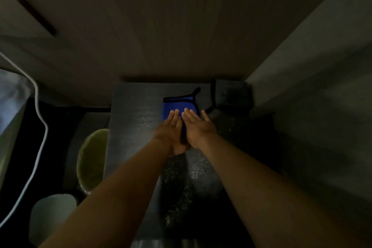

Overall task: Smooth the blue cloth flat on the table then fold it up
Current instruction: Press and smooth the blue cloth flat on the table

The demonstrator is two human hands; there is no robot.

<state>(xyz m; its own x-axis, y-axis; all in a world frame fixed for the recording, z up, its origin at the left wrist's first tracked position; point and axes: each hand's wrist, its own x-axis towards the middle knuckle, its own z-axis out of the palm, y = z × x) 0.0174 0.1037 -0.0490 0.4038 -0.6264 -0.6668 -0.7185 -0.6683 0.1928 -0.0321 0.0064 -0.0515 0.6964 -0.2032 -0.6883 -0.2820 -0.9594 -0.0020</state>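
At frame centre, cloth lies on counter under both grips: left hand, right hand, flat, fingers apart; near edge hidden, scene dim.

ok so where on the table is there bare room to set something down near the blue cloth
Bare tabletop lies left of the blue cloth, out to the table's left edge, and along the near end between the forearms. It is crowded around the cloth: the left hand and right hand lie flat on it, and a dark strapped object sits at its right.
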